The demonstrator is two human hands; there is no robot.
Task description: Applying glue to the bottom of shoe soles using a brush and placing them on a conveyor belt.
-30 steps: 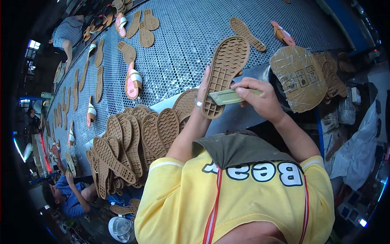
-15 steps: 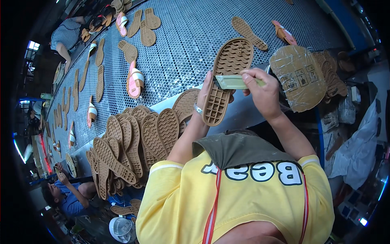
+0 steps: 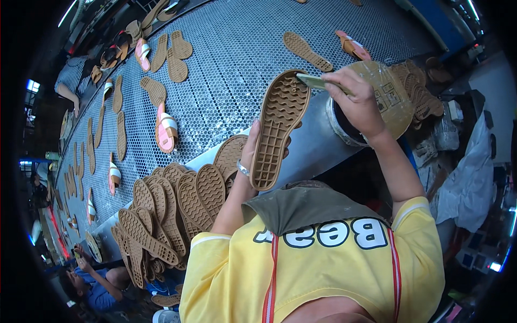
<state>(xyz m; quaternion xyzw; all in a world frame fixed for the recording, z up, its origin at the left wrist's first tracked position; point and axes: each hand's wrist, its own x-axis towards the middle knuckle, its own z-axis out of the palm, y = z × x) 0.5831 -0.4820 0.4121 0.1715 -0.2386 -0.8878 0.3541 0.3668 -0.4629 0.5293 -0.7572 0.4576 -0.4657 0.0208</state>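
Note:
My left hand (image 3: 251,144) is closed round the edge of a tan shoe sole (image 3: 283,116), tilted upright over the front edge of the mesh surface. The sole's patterned face is toward me, with wavy ridges at its far part and square cells at its near part. Pinched in my right hand (image 3: 355,99) is a flat brush (image 3: 323,83) with a pale green handle; its tip is at the sole's far right rim. Just below this hand is a round metal can (image 3: 333,123), partly covered by a tape-wrapped cardboard disc (image 3: 385,89).
Stacked soles (image 3: 161,199) lean in a pile at the left. Loose soles (image 3: 306,51) and strapped sandals (image 3: 167,129) lie on the blue-grey mesh surface (image 3: 231,70). More soles (image 3: 425,94) stand beyond the can. Two other people are at the far left.
The sole has come nearer and to the left in view. My right hand has brought the brush from the sole's middle to its far rim. The can's opening now shows beside the disc.

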